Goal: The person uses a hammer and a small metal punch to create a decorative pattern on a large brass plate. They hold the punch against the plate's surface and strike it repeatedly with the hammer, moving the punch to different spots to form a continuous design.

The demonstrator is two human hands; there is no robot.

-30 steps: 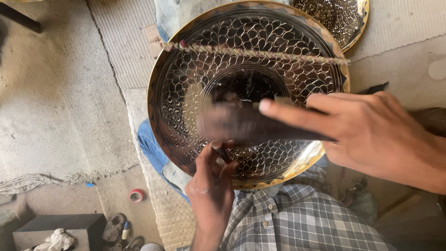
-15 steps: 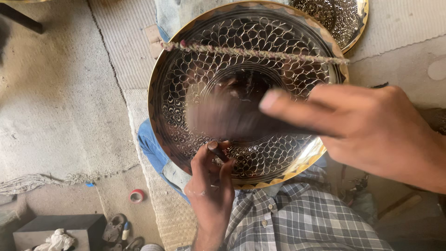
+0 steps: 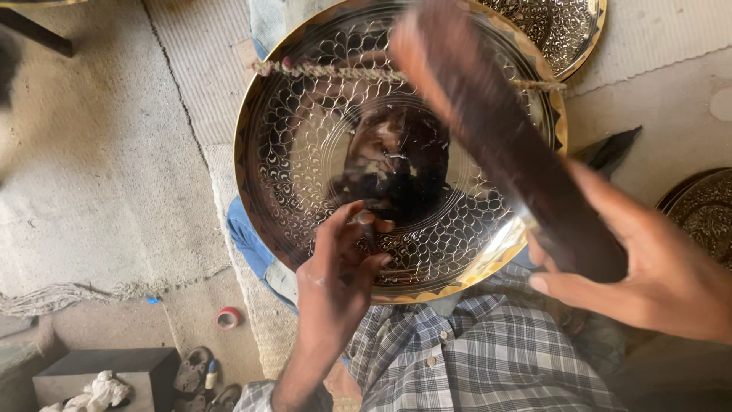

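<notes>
Nearest the viewer, a checked shirt fills the lower edge. Above it, the left hand rests on the near part of a large engraved brass plate, fingers pinched together around a small tool that is too small to identify. The right hand is closed around the lower end of a long dark wooden mallet, which is raised, blurred, and slants across the plate's right half. The plate stands tilted against the person's lap, patterned with scale-like marks around a plain centre. A twisted cord crosses its upper part. Beyond it, a second engraved plate lies partly hidden. Left, on the floor, lies a small red tape roll.
</notes>
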